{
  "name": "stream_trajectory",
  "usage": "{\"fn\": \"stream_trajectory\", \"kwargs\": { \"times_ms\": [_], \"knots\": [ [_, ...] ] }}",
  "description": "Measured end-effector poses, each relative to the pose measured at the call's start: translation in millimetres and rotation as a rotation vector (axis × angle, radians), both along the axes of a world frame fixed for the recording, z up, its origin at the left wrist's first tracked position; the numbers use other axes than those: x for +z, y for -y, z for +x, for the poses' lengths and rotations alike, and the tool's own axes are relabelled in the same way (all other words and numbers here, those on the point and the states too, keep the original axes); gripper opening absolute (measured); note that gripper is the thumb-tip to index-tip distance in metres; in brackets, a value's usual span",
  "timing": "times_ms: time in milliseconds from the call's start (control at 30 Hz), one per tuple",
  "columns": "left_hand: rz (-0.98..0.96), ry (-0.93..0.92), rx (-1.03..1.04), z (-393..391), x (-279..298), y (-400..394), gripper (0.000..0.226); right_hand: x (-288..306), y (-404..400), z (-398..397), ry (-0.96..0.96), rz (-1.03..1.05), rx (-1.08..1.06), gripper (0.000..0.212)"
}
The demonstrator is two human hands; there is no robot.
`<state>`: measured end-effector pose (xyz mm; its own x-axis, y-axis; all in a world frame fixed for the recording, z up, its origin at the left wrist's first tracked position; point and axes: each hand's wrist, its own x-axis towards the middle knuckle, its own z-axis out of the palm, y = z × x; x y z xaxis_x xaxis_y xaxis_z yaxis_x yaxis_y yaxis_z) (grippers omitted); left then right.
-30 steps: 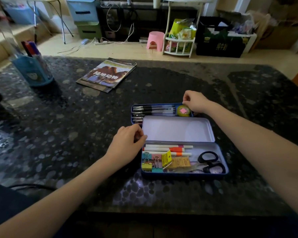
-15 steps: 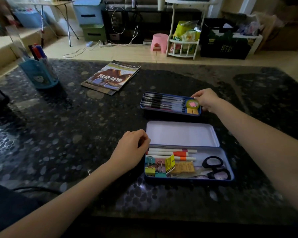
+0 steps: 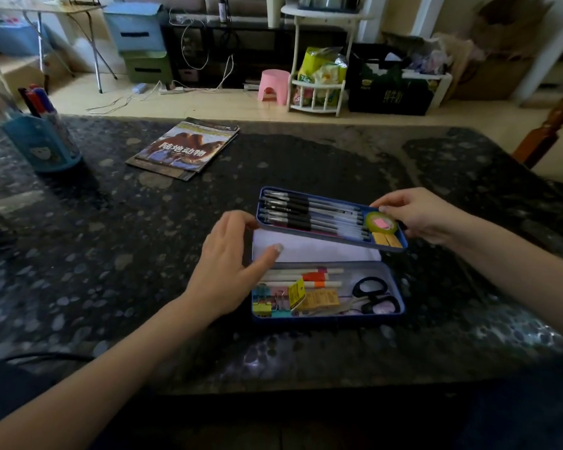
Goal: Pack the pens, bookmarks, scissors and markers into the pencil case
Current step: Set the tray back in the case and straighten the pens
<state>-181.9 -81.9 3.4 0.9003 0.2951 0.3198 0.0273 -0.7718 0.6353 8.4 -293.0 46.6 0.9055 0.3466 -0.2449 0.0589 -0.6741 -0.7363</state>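
- Broadly, the dark speckled stone bench [image 3: 111,254] carries the open blue metal pencil case [image 3: 394,315], its pale lid [image 3: 306,250] lying flat behind it.
- Above that lid, the blue inner tray [image 3: 389,250] of black-grip pens [image 3: 306,212] hangs tilted, apparently on its way into the case.
- Right hand [image 3: 426,216] has its grip closed, pinching the tray's right end; left hand [image 3: 228,274] is open, fingertips at the tray's left corner, likely to guide it.
- Black-handled scissors [image 3: 371,295], white markers [image 3: 299,277] and yellow bookmarks [image 3: 319,298] already lie in the base.
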Motion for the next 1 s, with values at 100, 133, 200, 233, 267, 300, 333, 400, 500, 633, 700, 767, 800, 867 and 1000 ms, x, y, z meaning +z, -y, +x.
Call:
{"fn": "stream_trajectory", "kwargs": {
  "times_ms": [100,133,200,233,267,300,333,400,500,633,700,767,800,867,1000],
  "knots": [
    [-0.054,-0.046,-0.081,-4.5,5.8,-2.3,0.056,-1.8,12.5,-15.2,-0.045,-0.016,-0.007,0.021],
    [-0.094,-0.093,-0.115,-4.7,7.2,-4.1,0.065,-3.0,15.0,-19.1,-0.039,-0.03,-0.002,0.02],
    [-0.157,-0.221,-0.187,-3.7,7.3,-10.8,0.085,-6.3,17.1,-26.4,-0.015,-0.072,0.009,0.02],
    [-0.152,-0.28,-0.221,-3.1,7.2,-13.9,0.095,-8.5,17.1,-29.9,-0.002,-0.093,0.016,0.02],
    [-0.121,-0.328,-0.248,-2.7,6.8,-16.4,0.103,-11.1,17.1,-32.9,0.008,-0.109,0.023,0.019],
    [-0.074,-0.36,-0.265,-3.0,6.3,-17.9,0.107,-13.5,16.9,-35.6,0.013,-0.122,0.029,0.018],
    [-0.022,-0.389,-0.269,-3.2,5.5,-18.8,0.109,-16.1,16.8,-37.4,0.013,-0.128,0.035,0.018],
    [0.054,-0.429,-0.268,-3.9,2.0,-20.4,0.11,-20.1,16.0,-41.1,0.001,-0.135,0.045,0.017],
    [0.093,-0.489,-0.288,-4.7,-6.0,-23.7,0.109,-25.4,14.7,-45.0,0.032,-0.172,0.036,0.009],
    [0.055,-0.553,-0.294,-6.3,-11.9,-25.3,0.11,-29.0,18.0,-43.6,0.158,-0.252,0.085,0.008],
    [0.053,-0.541,-0.299,-6.5,-13.0,-24.6,0.113,-29.4,19.2,-43.6,0.206,-0.29,0.128,0.01],
    [0.063,-0.529,-0.303,-7.1,-13.4,-24.3,0.115,-31.6,19.7,-44.2,0.263,-0.336,0.156,0.013],
    [0.063,-0.528,-0.305,-8.0,-13.8,-24.1,0.115,-32.8,19.8,-44.0,0.29,-0.354,0.166,0.016],
    [0.057,-0.529,-0.309,-9.3,-14.1,-22.7,0.111,-35.1,19.7,-41.8,0.351,-0.37,0.181,0.02],
    [0.039,-0.534,-0.302,-8.5,-15.3,-20.5,0.108,-32.5,19.1,-42.4,0.356,-0.377,0.171,0.019]
  ]
}}
